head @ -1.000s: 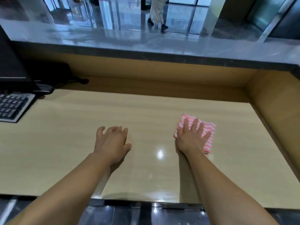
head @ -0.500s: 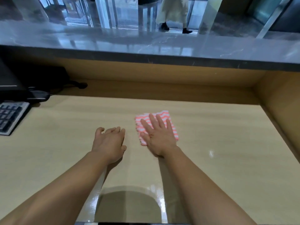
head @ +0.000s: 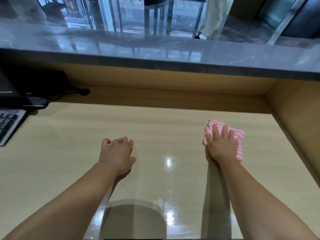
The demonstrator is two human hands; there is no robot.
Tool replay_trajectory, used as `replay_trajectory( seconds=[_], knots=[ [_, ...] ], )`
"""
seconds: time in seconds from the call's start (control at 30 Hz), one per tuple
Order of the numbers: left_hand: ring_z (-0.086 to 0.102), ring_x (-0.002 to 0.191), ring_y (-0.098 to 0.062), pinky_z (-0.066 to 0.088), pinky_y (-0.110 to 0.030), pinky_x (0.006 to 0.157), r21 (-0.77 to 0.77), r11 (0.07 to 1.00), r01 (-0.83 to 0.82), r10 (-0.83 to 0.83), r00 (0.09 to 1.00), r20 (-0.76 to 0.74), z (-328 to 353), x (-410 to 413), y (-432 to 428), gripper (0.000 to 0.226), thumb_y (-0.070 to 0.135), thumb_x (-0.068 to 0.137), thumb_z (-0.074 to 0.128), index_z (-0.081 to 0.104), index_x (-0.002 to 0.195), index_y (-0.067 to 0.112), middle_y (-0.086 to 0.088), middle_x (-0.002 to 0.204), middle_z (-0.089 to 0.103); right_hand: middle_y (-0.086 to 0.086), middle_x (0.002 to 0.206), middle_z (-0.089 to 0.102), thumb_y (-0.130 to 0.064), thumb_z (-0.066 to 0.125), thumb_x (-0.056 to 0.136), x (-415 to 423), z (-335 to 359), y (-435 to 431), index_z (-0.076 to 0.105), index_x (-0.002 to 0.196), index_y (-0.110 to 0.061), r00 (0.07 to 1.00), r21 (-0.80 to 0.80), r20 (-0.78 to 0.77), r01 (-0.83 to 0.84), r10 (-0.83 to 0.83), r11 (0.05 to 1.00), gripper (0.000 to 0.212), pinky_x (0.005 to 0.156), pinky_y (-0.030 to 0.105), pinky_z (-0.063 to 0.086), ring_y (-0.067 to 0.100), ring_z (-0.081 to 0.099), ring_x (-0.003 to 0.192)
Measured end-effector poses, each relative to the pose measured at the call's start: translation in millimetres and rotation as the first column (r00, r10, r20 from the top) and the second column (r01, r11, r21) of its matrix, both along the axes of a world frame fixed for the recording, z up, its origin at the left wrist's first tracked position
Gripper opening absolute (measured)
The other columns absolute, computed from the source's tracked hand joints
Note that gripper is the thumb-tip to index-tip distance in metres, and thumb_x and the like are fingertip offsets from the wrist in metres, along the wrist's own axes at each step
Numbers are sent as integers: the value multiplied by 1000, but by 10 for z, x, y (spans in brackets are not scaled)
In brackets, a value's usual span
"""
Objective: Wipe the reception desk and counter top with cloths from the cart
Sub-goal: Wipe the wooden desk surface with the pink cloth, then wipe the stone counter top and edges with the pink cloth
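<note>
Pale wood tabletop [head: 69, 153] carries a keyboard [head: 10, 125] at far left, then the left hand [head: 117, 153], loosely curled, holding nothing. Well to the right, the right hand [head: 222, 146] presses straight fingers [head: 215, 132] flat on the folded pink-striped cloth [head: 239, 135] (soft, light, apt to bunch), so a broad palm over its middle should steer it best.

Left edge crops the keyboard [head: 10, 125]; cloth [head: 239, 135] partly covered.
</note>
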State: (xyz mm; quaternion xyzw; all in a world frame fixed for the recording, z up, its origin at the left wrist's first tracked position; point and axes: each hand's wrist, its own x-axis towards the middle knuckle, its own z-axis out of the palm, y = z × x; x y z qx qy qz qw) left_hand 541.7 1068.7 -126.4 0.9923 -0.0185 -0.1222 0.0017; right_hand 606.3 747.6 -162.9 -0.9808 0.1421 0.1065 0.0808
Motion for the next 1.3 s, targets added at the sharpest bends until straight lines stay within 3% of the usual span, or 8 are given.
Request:
replay_trajectory(
  seconds=[0.3,0.47,0.53,0.6,0.67,0.8,1.07,1.3],
  knots=[
    [36,134,-13,20,-41,105,1,997,-71,71,997,22,49,-183,-10,31,36,94,45,45,122,22,4,125,48,2,161,-20,-47,11,103,-524,-58,1275,-6,155,-34,957,53,28,-289,287,956,55,117,44,-12,27,-21,148],
    [36,135,-14,21,-42,105,29,993,-113,112,993,40,284,-319,-12,36,36,93,46,45,126,23,5,129,48,-1,154,-30,-56,-31,72,-1024,-32,1595,-11,153,-36,859,104,39,-512,510,853,86,107,37,-29,21,-34,137],
    [32,139,-13,19,-42,107,47,992,-120,119,992,38,377,-386,-47,45,37,94,46,40,137,23,5,139,45,1,160,-15,-53,-25,81,-1190,-10,1584,6,155,-35,829,130,24,-556,558,821,82,112,41,-21,25,-21,144],
    [29,140,-13,18,-42,108,62,991,-119,117,993,34,465,-467,-78,52,37,95,45,35,143,23,6,142,42,4,156,33,-45,4,102,-1324,19,1525,44,144,-35,819,67,30,-574,573,816,59,113,48,25,30,31,143],
    [28,141,-13,18,-42,109,69,990,-119,117,992,37,565,-532,-105,52,37,95,44,33,144,22,5,143,42,6,142,53,-42,42,88,-1379,91,1433,59,131,-32,786,29,-62,-615,615,788,48,90,47,50,32,58,120],
    [31,139,-14,19,-41,108,66,991,-120,115,990,77,806,-618,-167,43,36,96,43,40,136,22,5,133,48,9,148,31,-15,54,85,-1308,290,1268,37,140,-21,780,-2,-67,-624,623,781,58,92,43,36,34,35,126],
    [45,124,-18,24,-42,105,107,989,-106,90,985,145,1331,-679,-436,33,40,94,48,50,123,23,3,125,53,11,125,54,-14,46,92,-1056,964,980,58,126,-16,915,152,-10,-396,403,905,36,94,34,44,29,45,120],
    [47,120,-20,25,-43,104,142,982,-124,102,983,152,1737,-573,-612,31,39,94,47,55,120,24,2,123,56,4,98,68,-13,64,82,-681,1600,683,64,102,-18,965,324,-32,-235,259,916,21,72,28,55,20,65,86]
  ],
)
